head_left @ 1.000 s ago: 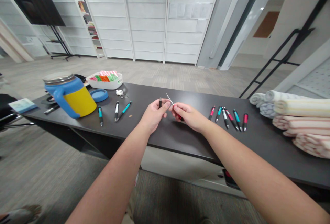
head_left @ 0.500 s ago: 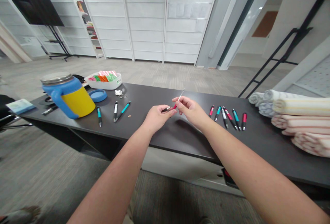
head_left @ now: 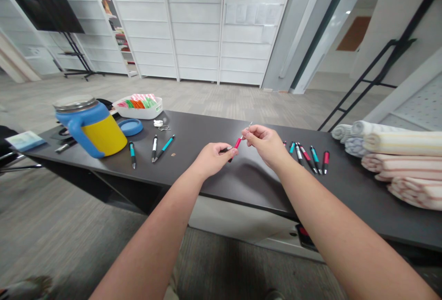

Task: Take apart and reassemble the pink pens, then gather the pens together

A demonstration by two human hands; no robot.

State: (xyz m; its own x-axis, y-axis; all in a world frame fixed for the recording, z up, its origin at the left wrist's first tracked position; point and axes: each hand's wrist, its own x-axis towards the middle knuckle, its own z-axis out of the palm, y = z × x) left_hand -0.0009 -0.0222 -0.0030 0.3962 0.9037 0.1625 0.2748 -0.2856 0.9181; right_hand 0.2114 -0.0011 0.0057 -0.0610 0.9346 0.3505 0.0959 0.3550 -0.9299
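This is looking like an office or stockroom. White shelving units (head_left: 196,28) are lining the far wall over grey carpet (head_left: 224,100), and a dark screen (head_left: 41,1) is standing on a stand at the left.

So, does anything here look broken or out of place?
Only the red pen between the left hand and right hand: it is apart, thin refill sticking out. Small loose parts lie near the white tray.

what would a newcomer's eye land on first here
The left hand and right hand meet over the middle of the dark table, each pinching an end of a red pen. A big yellow jug with a blue handle stands at the table's left end; a row of pens and rolled towels lie toward its right.
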